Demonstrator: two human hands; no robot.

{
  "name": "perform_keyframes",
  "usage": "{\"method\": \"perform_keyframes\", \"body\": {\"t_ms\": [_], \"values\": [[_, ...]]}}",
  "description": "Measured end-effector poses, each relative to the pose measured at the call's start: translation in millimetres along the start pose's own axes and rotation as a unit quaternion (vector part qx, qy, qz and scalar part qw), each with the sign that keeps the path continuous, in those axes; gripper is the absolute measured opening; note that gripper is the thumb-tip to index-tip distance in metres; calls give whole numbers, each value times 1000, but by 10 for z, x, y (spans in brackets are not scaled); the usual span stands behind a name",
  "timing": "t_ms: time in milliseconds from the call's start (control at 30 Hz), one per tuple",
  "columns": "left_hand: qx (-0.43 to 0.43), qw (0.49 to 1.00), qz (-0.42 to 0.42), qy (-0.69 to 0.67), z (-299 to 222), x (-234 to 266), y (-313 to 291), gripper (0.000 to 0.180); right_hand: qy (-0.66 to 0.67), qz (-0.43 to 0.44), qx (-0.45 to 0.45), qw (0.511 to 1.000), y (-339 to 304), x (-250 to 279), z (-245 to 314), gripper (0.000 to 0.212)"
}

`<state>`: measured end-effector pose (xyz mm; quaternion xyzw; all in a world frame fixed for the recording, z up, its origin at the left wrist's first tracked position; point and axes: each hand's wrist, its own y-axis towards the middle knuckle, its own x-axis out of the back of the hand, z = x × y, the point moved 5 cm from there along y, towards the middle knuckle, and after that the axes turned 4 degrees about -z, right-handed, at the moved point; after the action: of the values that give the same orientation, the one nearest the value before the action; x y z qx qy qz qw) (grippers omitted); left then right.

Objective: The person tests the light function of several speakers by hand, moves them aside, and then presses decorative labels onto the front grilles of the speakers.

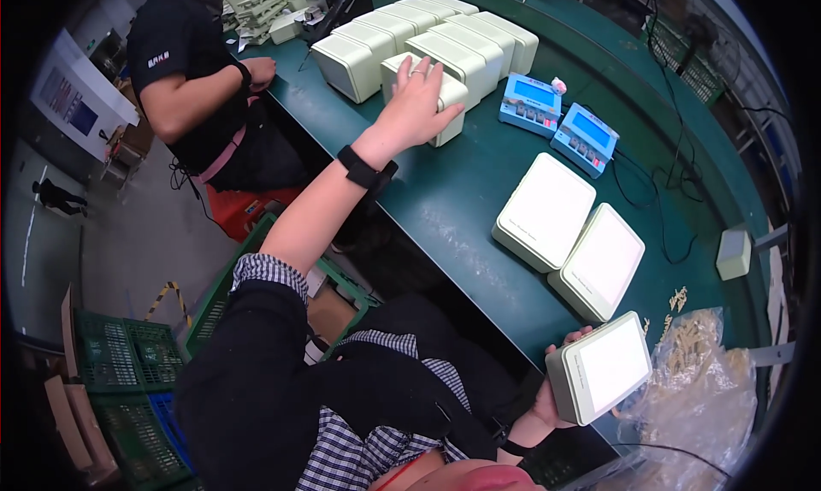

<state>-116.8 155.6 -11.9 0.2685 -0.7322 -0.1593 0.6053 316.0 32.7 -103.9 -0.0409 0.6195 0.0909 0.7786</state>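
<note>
My left hand, with a black band on the wrist, reaches across the bench. It lies with spread fingers on the top of the nearest cream box, at the front end of a row of like boxes. The palm covers much of that box. At the lower right my right hand holds a cream box-shaped device with a white, bright front panel tilted up. Its fingers wrap round the back and side and are partly hidden. Beyond it two like devices lie side by side, panels up.
Two blue control units with cables stand past the devices. A clear plastic bag of small beige parts lies at right, near a small cream block. A co-worker stands at left by the green bench. Green crates are stacked lower left.
</note>
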Motion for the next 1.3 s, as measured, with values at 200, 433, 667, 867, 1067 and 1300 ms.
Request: {"method": "perform_keyframes", "body": {"t_ms": [200, 433, 667, 867, 1067, 1300], "values": [[24, 1000, 15, -7, 18, -37, 111, 88, 17, 40, -9, 999, 4, -4, -23, 111], [212, 959, 173, 79, -305, -106, 531, 100, -87, -48, 20, 995, -39, -1, 27, 104], [136, 966, 152, 160, -130, -113, 344, 78, -336, -131, 57, 931, 39, 50, 102, 68], [-68, 986, 145, 44, -199, 233, 72, 64, -295, -83, 46, 951, 53, 57, 62, 76], [-248, 915, 226, -225, -127, 452, 12, 59, -108, 21, 38, 993, -64, -90, 67, 104], [164, 967, 140, 133, -215, 554, -228, 101, -49, 29, 8, 998, 44, -48, -31, 107]]}}
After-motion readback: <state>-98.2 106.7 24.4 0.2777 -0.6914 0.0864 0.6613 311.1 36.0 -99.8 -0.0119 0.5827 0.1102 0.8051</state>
